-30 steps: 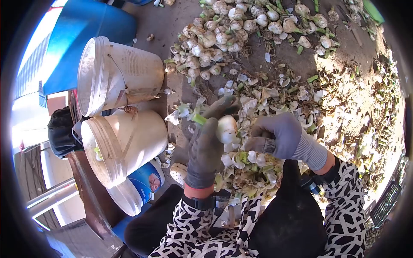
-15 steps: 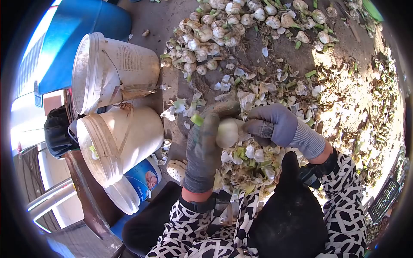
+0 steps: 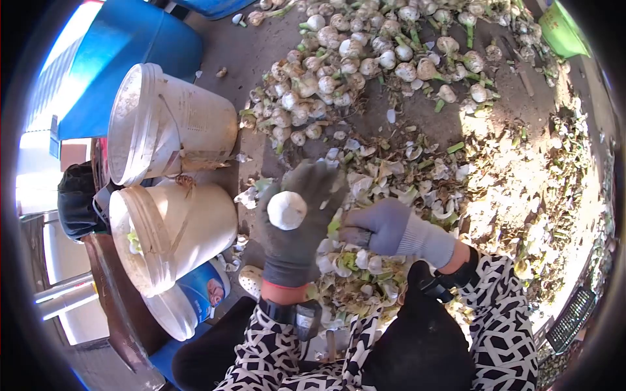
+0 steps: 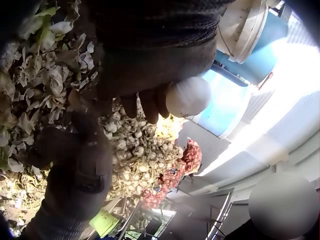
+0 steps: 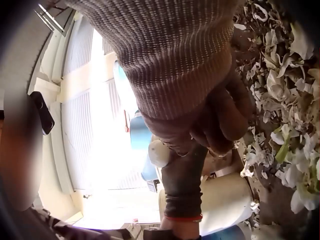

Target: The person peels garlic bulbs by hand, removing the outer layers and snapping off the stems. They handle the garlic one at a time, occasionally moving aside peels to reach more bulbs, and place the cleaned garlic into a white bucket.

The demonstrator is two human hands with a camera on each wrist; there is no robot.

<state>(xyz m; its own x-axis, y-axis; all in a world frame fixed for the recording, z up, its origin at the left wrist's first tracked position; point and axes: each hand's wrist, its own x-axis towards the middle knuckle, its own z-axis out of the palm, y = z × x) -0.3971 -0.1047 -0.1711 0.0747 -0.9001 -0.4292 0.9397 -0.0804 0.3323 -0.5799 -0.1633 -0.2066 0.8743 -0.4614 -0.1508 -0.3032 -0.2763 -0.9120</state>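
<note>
In the head view, a peeled white garlic bulb lies against the thumb side of my gloved left hand. The fingers of that hand are extended and spread toward the upper right. The bulb shows beside the hand in the left wrist view as well; its stalk is hidden. My gloved right hand is just to the right, its fingers curled in, with green scrap showing by the fingertips. The right wrist view shows these curled fingers from close up; the inside of the fist is hidden.
Two white buckets lie on their sides at left, beside a blue barrel. A heap of untrimmed garlic covers the ground ahead. Peelings spread below and right of the hands. A black crate stands far right.
The left hand has moved left with the bulb, away from the right hand, and its fingers have straightened. The right hand, at the bulb half a second ago, is now apart from it.
</note>
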